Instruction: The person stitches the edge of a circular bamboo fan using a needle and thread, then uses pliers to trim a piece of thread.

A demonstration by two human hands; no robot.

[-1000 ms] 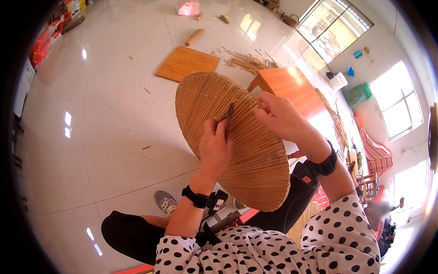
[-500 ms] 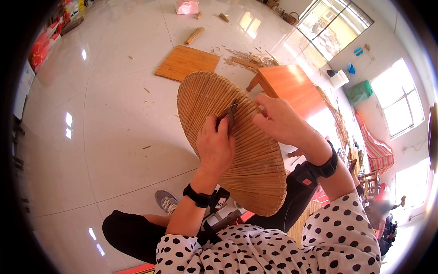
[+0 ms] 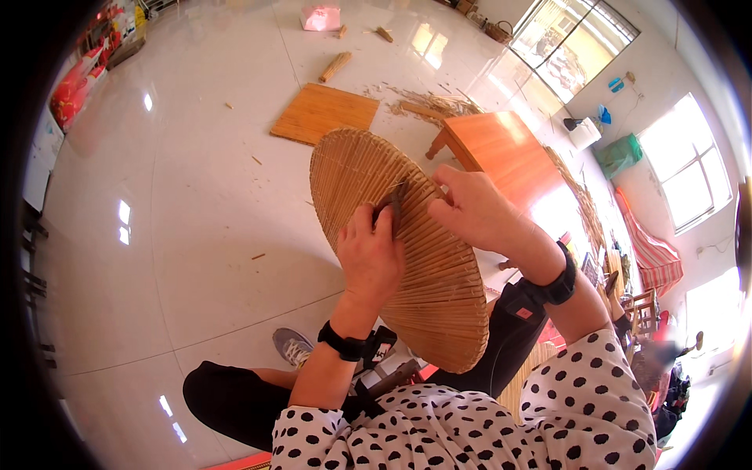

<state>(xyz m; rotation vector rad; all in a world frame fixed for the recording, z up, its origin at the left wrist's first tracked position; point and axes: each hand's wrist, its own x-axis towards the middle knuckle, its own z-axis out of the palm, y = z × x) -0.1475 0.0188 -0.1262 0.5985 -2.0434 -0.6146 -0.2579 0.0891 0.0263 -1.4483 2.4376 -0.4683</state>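
Observation:
A large oval disc of tan, ribbed straw [image 3: 439, 290] with a stitched rim leans tilted in front of me above my lap. Against its upper face, my left hand [image 3: 370, 254] is closed around a small dark metal tool that looks like pliers [image 3: 397, 205], its tip pointing toward the far rim. My right hand [image 3: 474, 207] is at the disc's right rim, thumb and forefinger pinched together. Whatever lies between those fingers is too small or hidden to make out.
A low wooden table [image 3: 501, 153] stands beyond my right hand. Past the disc, a flat wooden board [image 3: 325, 113] lies on the tiled floor, near a bundle of straw [image 3: 335, 67] and scattered straw scraps [image 3: 442, 103]. A pink box [image 3: 321, 17] sits farther back.
The view has shifted slightly. Both hands stay on the disc in nearly the same pose; the tool's tip appears slightly lower, and my right fingers remain pinched by the rim.

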